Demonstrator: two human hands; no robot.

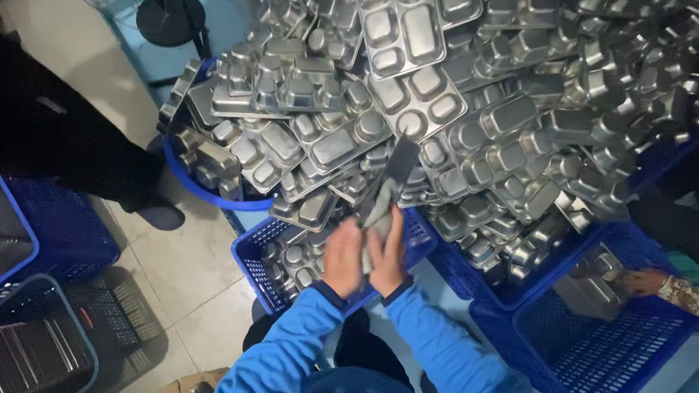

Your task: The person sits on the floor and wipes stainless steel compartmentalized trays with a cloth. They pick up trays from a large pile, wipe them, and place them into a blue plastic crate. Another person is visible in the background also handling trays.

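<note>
My left hand [342,257] and my right hand [386,257] are together in front of me, both gripping a steel compartment tray [389,181] seen edge-on, with a pale cloth between the palms. The tray is tilted and points up toward a huge heap of steel trays [460,88]. My sleeves are bright blue. Under my hands stands a blue plastic crate [255,268] holding several trays.
A blue crate [605,362] at the right has another person's hand [644,283] placing a tray in it. Blue crates [24,210] with trays and a dark basket [15,353] stand at the left. A person in dark clothes [35,127] stands at left; a fan base [171,16] behind.
</note>
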